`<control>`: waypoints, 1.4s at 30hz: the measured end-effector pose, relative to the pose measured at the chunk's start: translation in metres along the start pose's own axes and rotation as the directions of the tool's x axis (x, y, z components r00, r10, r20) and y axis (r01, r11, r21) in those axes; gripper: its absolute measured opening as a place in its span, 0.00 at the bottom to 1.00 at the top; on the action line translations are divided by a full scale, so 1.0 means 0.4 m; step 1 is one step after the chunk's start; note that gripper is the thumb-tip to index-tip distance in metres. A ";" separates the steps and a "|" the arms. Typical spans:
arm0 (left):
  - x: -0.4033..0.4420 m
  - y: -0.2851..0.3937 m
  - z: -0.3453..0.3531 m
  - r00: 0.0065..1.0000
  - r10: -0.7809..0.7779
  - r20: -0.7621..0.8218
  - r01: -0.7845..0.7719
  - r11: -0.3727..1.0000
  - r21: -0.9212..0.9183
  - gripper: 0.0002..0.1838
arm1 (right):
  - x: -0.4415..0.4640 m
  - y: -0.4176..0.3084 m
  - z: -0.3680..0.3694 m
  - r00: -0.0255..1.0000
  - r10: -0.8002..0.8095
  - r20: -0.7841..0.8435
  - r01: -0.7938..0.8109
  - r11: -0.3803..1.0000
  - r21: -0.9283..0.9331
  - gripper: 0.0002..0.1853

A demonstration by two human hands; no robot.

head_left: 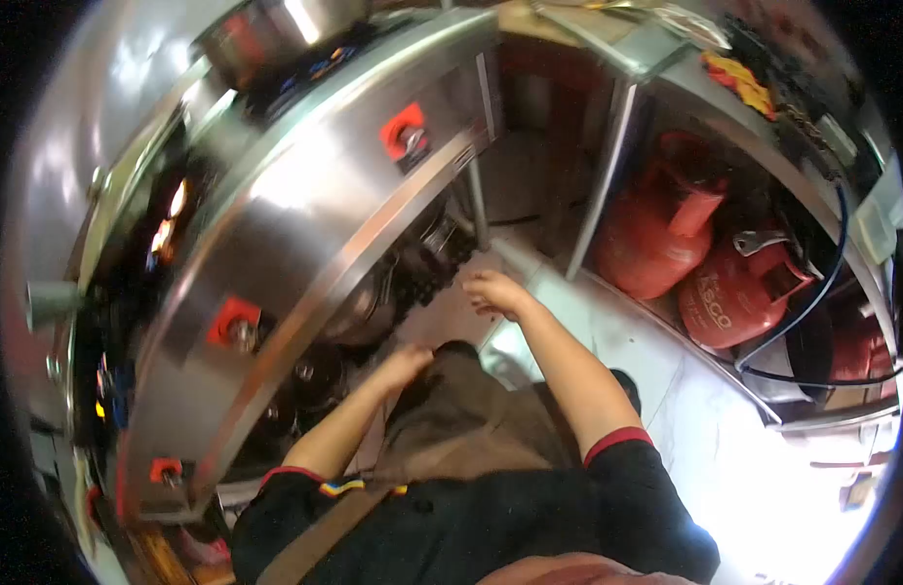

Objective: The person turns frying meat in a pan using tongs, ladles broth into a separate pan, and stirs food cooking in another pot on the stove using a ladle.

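Note:
My left hand [407,367] hangs low in front of the brown apron [461,429], beside the shelf under the steel stove. It is blurred, and its fingers are too smeared to read. Farther forward, my right hand [494,295] is held over the floor with loosely bent fingers somewhat apart and nothing visible in them. Neither hand appears to touch anything. Closest to them are dark and metal pots [359,310] on the low shelf. Above that shelf runs the stove's steel front [315,185] with its red-backed knobs [406,134].
Flames [169,224] burn on the stove at left, and a large steel pot [276,39] stands at its far end. Red gas cylinders [656,234] sit under a steel table at right, with a dark hose [842,244] looping past. Pale tiles [666,380] cover the floor.

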State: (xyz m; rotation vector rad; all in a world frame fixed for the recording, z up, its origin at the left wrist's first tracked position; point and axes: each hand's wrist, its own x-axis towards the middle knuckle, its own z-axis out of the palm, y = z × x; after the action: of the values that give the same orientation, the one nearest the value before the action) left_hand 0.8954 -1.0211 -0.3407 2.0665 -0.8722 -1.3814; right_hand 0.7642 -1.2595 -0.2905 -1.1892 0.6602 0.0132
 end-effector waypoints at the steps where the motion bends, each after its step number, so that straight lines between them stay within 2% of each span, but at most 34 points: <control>1: -0.026 0.054 0.022 0.993 0.119 -0.016 -0.109 0.945 0.309 0.36 | -0.006 -0.008 -0.046 0.999 -0.020 0.045 0.022 0.999 -0.045 0.32; 2: -0.063 0.054 0.066 1.000 0.011 0.001 -0.009 0.824 0.567 0.40 | -0.036 -0.002 -0.086 1.000 -0.014 -0.010 0.014 1.000 -0.027 0.33; 3: -0.107 0.069 0.119 0.996 -0.093 -0.004 0.062 0.628 0.776 0.44 | -0.084 0.005 -0.138 0.998 0.002 -0.062 -0.003 1.000 -0.012 0.33; 4: -0.200 0.164 0.151 0.966 -0.248 -0.071 0.205 0.568 0.798 0.48 | -0.143 0.012 -0.183 0.987 0.023 -0.156 -0.029 0.999 -0.035 0.32; 5: -0.257 0.205 0.165 0.951 -0.268 -0.155 0.275 0.502 0.820 0.47 | -0.205 0.018 -0.226 0.968 0.039 -0.248 -0.057 0.996 -0.063 0.30; 6: -0.302 0.224 0.158 0.943 -0.287 -0.168 0.297 0.500 0.813 0.46 | -0.269 0.027 -0.258 0.921 0.111 -0.372 -0.139 0.989 -0.051 0.25; 7: -0.344 0.230 0.144 0.934 -0.303 -0.187 0.323 0.504 0.801 0.45 | -0.328 0.033 -0.283 0.857 0.170 -0.486 -0.218 0.975 -0.042 0.21; 8: -0.383 0.219 0.131 0.932 -0.318 -0.172 0.322 0.517 0.793 0.45 | -0.376 0.028 -0.310 0.814 0.282 -0.507 -0.324 0.946 0.005 0.17; 9: -0.420 0.190 0.107 0.934 -0.331 -0.137 0.320 0.598 0.735 0.44 | -0.410 0.019 -0.315 0.762 0.385 -0.521 -0.418 0.907 0.058 0.13; 10: -0.456 0.177 0.090 0.937 -0.331 -0.107 0.313 0.669 0.674 0.43 | -0.435 -0.002 -0.307 0.759 0.388 -0.522 -0.422 0.905 0.059 0.13; 12: -0.525 0.200 0.075 0.926 -0.373 -0.062 0.319 0.680 0.660 0.42 | -0.475 -0.066 -0.278 0.723 0.344 -0.599 -0.447 0.894 -0.027 0.08; 16: -0.713 0.241 0.037 0.877 -0.474 0.079 0.346 0.737 0.580 0.38 | -0.552 -0.205 -0.101 0.745 0.343 -0.572 -0.417 0.909 0.002 0.11; 17: -0.733 0.143 0.046 0.897 -0.438 0.067 0.355 0.801 0.483 0.37 | -0.572 -0.245 -0.073 0.742 0.348 -0.573 -0.418 0.908 0.011 0.11; 19: -0.774 -0.035 0.058 0.931 -0.363 0.042 0.339 0.901 0.272 0.36 | -0.594 -0.306 -0.048 0.825 0.158 -0.543 -0.390 0.854 -0.345 0.10; 20: -0.785 -0.147 0.090 0.976 -0.208 -0.062 0.216 0.955 0.203 0.32 | -0.591 -0.318 -0.055 0.754 -0.041 -0.655 -0.321 0.848 -0.423 0.10; 21: -0.839 -0.125 0.076 0.976 -0.214 -0.045 0.219 0.952 0.214 0.32 | -0.570 -0.340 -0.087 0.641 -0.252 -0.726 -0.262 0.816 -0.515 0.10; 22: -0.888 -0.087 0.049 0.967 -0.252 -0.047 0.256 0.947 0.197 0.32 | -0.608 -0.473 -0.072 0.508 -0.472 -0.720 -0.142 0.779 -0.611 0.09; 23: -0.929 -0.041 0.022 0.949 -0.312 -0.055 0.317 0.937 0.145 0.31 | -0.605 -0.549 -0.114 0.429 -0.563 -0.706 -0.108 0.745 -0.659 0.09; 25: -0.971 0.014 -0.017 0.924 -0.372 -0.089 0.377 0.925 0.048 0.30 | -0.616 -0.725 -0.203 0.415 -0.503 -0.758 -0.101 0.803 -0.587 0.10; 27: -0.985 0.063 -0.042 0.899 -0.416 -0.133 0.415 0.909 -0.039 0.29 | -0.599 -0.838 -0.337 0.389 -0.479 -0.787 -0.281 0.751 -0.597 0.15; 29: -0.966 0.126 -0.057 0.878 -0.447 -0.173 0.434 0.894 -0.111 0.28 | -0.548 -0.898 -0.530 0.420 -0.489 -0.764 -0.297 0.722 -0.625 0.17; 31: -0.942 0.192 -0.061 0.853 -0.478 -0.210 0.447 0.876 -0.178 0.27 | -0.543 -1.018 -0.635 0.546 -0.406 -0.733 -0.418 0.626 -0.658 0.18; 32: -0.921 0.233 -0.064 0.842 -0.490 -0.227 0.449 0.869 -0.210 0.27 | -0.523 -1.040 -0.682 0.561 -0.408 -0.721 -0.414 0.615 -0.671 0.18; 34: -0.875 0.324 -0.063 0.823 -0.511 -0.248 0.451 0.853 -0.261 0.26 | -0.479 -1.090 -0.786 0.498 -0.425 -0.756 -0.480 0.591 -0.648 0.20; 35: -0.855 0.367 -0.062 0.818 -0.517 -0.252 0.452 0.849 -0.275 0.25 | -0.447 -1.084 -0.853 0.512 -0.415 -0.752 -0.479 0.589 -0.651 0.20; 36: -0.839 0.407 -0.059 0.815 -0.521 -0.254 0.452 0.845 -0.284 0.25 | -0.420 -1.062 -0.910 0.502 -0.428 -0.752 -0.536 0.529 -0.658 0.21; 37: -0.813 0.451 -0.060 0.818 -0.515 -0.256 0.446 0.849 -0.283 0.25 | -0.404 -1.054 -0.940 0.489 -0.441 -0.752 -0.590 0.467 -0.658 0.23; 38: -0.791 0.490 -0.065 0.824 -0.507 -0.254 0.440 0.854 -0.277 0.24 | -0.389 -1.040 -0.961 0.494 -0.424 -0.759 -0.598 0.468 -0.651 0.23; 40: -0.741 0.571 -0.082 0.845 -0.472 -0.252 0.412 0.874 -0.255 0.23 | -0.394 -1.064 -0.914 0.544 -0.353 -0.761 -0.733 0.241 -0.636 0.23; 41: -0.715 0.606 -0.094 0.857 -0.449 -0.253 0.396 0.888 -0.235 0.23 | -0.424 -1.087 -0.882 0.552 -0.332 -0.765 -0.740 0.228 -0.633 0.23; 42: -0.699 0.634 -0.097 0.860 -0.440 -0.259 0.385 0.892 -0.236 0.23 | -0.453 -1.127 -0.838 0.538 -0.305 -0.785 -0.735 0.285 -0.615 0.22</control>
State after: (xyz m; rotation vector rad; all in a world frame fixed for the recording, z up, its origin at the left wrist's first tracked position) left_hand 0.7945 -0.9810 0.0230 2.3283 -0.1662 -1.2323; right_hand 0.6154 -1.6666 0.1106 -2.3154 1.9361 0.1737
